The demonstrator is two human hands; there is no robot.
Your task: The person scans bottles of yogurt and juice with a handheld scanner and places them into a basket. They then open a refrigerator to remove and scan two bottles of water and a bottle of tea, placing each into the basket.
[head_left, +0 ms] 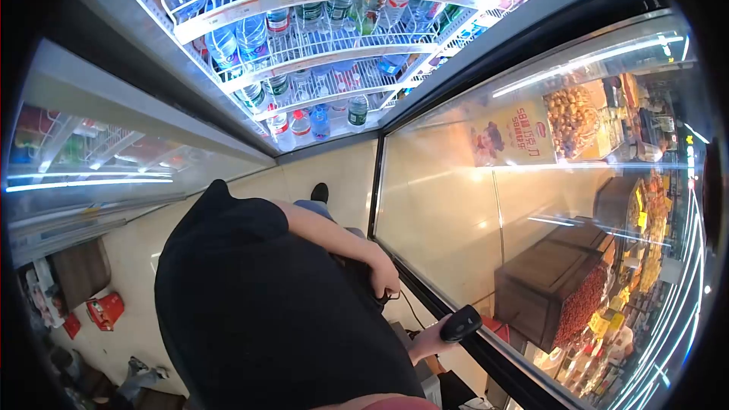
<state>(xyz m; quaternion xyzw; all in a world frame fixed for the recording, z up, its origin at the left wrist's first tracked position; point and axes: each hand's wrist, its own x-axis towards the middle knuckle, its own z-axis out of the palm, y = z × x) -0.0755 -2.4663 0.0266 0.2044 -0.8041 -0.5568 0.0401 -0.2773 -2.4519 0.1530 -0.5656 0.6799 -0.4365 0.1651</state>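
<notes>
My right hand [430,340] sits low at the right, beside the bottom of the glass door, and holds a black handheld scanner [462,323]. My left arm crosses my black shirt, and my left hand [384,276] curls its fingers on a dark object [358,267] at my waist. What that object is cannot be told. A thin black cable [405,304] runs down from it towards my right hand. The two hands are about a hand's width apart.
An open drinks fridge [304,53] stands ahead, its white wire shelves full of water bottles. Its glass door [531,205] swings out on the right, with shop shelves reflected in it. My shoe [320,192] is on the beige floor. A red container [106,310] lies at the left.
</notes>
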